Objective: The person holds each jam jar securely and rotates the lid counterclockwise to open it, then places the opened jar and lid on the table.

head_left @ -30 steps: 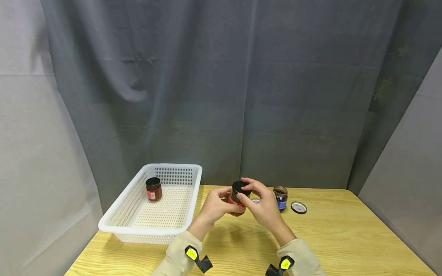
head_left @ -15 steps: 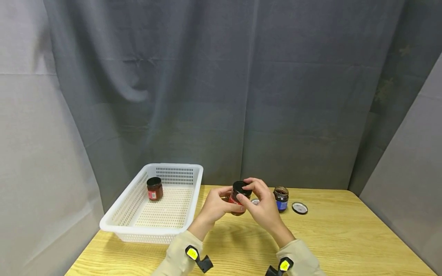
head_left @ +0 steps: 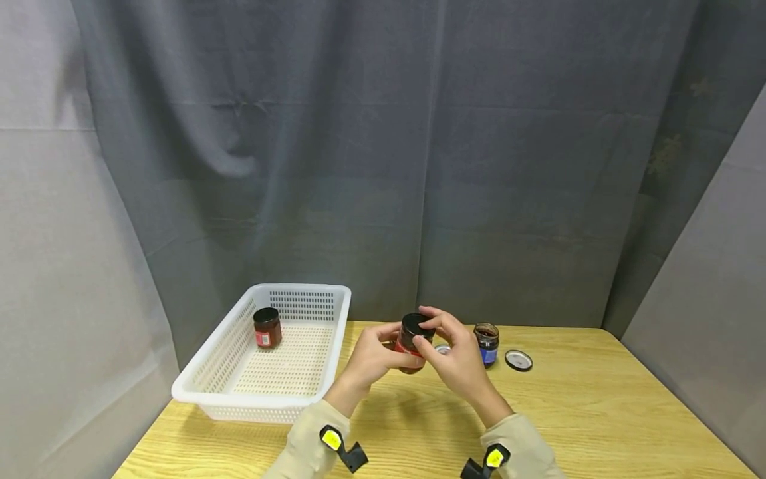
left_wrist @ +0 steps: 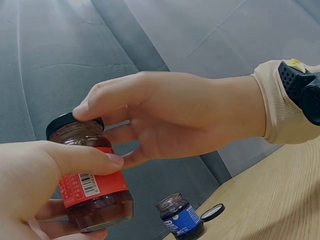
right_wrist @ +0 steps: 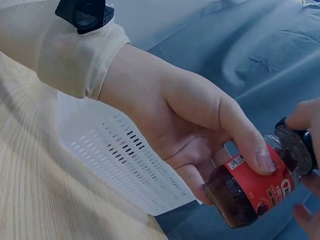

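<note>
Above the table, my left hand (head_left: pixel 372 362) grips the body of a glass jar with a red label (left_wrist: pixel 107 185), thumb across the label. The jar is slightly tilted and has dark red-brown contents. At its top my right hand (head_left: pixel 459 362) holds the black lid (head_left: pixel 415 324) by the rim between thumb and fingers. In the left wrist view the lid sits on the jar's mouth. Behind the right hand stands a blue-labelled jar (head_left: pixel 488 354), its mouth uncovered. A loose lid (head_left: pixel 518 360) lies inside-up beside it. Another lid (head_left: pixel 443 348) is partly hidden by the right hand.
A white perforated plastic basket (head_left: pixel 239 400) stands on the left of the wooden table (head_left: pixel 598 399). Inside it, a red-labelled jar (head_left: pixel 266 328) with a black lid stands upright. A grey curtain (head_left: pixel 359 166) hangs behind the table's back edge.
Both hands stay almost in place on the jar and its lid. Only a slight sway of the head view shows.
</note>
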A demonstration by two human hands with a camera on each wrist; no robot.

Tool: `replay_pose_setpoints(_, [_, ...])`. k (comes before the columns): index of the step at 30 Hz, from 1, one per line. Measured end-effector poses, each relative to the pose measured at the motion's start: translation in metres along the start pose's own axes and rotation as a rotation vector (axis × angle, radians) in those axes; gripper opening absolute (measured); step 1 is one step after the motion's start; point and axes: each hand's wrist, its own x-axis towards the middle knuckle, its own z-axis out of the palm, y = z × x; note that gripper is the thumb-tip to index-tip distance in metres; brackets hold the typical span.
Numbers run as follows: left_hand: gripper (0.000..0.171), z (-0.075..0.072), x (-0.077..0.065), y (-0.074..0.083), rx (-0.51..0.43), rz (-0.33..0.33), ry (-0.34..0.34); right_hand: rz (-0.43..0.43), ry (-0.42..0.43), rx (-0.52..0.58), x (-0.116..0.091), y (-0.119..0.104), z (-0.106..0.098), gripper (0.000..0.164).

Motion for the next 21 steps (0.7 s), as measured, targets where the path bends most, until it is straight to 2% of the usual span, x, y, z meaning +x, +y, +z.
replay_pose_setpoints(8, [0.051, 0.0001, 0.0006, -0.0010, 0.007, 0.016, -0.007, -0.002, 0.010, 0.051, -0.0006, -0.0011, 0.0012, 0.019])
replay_pose_setpoints(14, [0.050, 0.0000, 0.0009, -0.0011, 0.023, 0.020, -0.003, -0.002, 0.041, -0.030, -0.0013, -0.0018, 0.0029, 0.014])
replay_pose_setpoints(19, [0.050, 0.0000, 0.0014, -0.0021, 0.022, 0.028, -0.004, 0.028, 0.078, -0.128, -0.0020, -0.0016, 0.0041, 0.022])
replay_pose_setpoints(21, [0.052, -0.0005, 0.0013, -0.0032, 0.025, 0.024, 0.007, 0.023, 0.084, -0.134, -0.0017, -0.0014, 0.0043, 0.022])
